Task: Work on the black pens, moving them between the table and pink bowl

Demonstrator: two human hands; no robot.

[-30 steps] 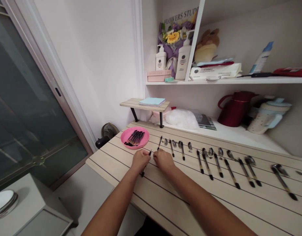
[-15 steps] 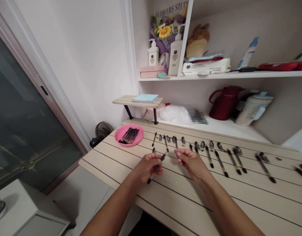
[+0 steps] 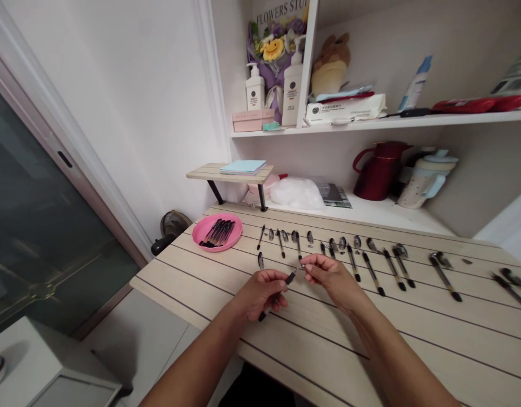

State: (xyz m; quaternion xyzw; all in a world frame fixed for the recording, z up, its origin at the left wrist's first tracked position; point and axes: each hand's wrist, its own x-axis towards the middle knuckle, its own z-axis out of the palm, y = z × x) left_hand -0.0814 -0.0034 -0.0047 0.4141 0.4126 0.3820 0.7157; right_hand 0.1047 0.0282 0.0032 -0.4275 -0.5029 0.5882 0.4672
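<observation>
My left hand [image 3: 265,295] is closed around a black pen [image 3: 290,278], its thin bare tip pointing up and right. Fingertips of my right hand [image 3: 330,280] pinch a small piece that looks like a pen's cone tip [image 3: 302,266], right at the end of the pen; whether the two touch I cannot tell. Just beyond my left hand lies a dark glossy oval piece [image 3: 261,260], possibly a pen cap. More pens, such as one pen [image 3: 373,275], lie in a loose row across the table with similar oval pieces and tiny dark bits beside them.
At the table's left, a pink round tray [image 3: 239,230] holds several pens. Behind it stands a small wooden riser [image 3: 196,172] with blue paper [image 3: 243,166] on top. A red jug [image 3: 377,172] and a pale cup [image 3: 424,183] stand at the back right.
My hands have come together: the pen's tip now meets or nearly meets the small piece in my right fingers. The view has shifted slightly to the right.
</observation>
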